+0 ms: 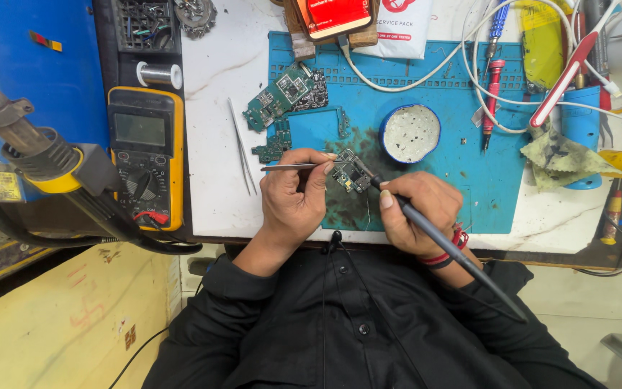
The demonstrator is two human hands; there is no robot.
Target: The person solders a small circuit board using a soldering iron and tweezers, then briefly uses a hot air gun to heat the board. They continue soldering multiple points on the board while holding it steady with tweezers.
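The left hand (291,198) is pinching thin metal tweezers (289,167) while the right hand (415,212) is gripping a dark soldering iron (437,241) over the small green circuit board (352,173) lying on the blue mat (512,187) on the tabletop, a board looking light, stiff, fragile, best held by its edges.

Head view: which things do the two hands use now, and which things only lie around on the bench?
In use:
left hand holding tweezers
right hand holding soldering iron
small circuit board on the blue mat

Lying about:
yellow multimeter
spare tweezers
green circuit boards
round tin
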